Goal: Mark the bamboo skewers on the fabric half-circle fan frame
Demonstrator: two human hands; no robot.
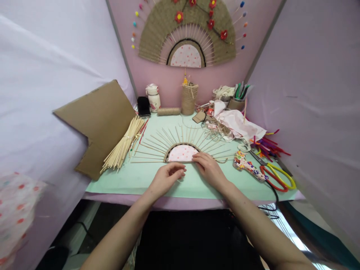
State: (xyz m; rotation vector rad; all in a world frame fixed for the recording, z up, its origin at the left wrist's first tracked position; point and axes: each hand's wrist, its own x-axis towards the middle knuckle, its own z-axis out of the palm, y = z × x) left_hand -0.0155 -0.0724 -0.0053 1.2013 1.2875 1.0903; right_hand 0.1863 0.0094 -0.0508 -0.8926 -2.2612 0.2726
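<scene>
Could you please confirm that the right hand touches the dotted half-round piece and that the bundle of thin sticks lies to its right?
Not quite: the head view shows the bundle of thin sticks to the left of the dotted half-round piece; the right hand does touch it.

Diffuse, fairly bright illumination with faint shadows; glare at lower right (292, 228); dark area beneath the table (123, 189); mild softness, wide-angle stretching toward edges.

Pink back wall (165, 80), pale fabric side walls (303, 75), mint-green tabletop (135, 182), lilac table edge (185, 203)
</scene>
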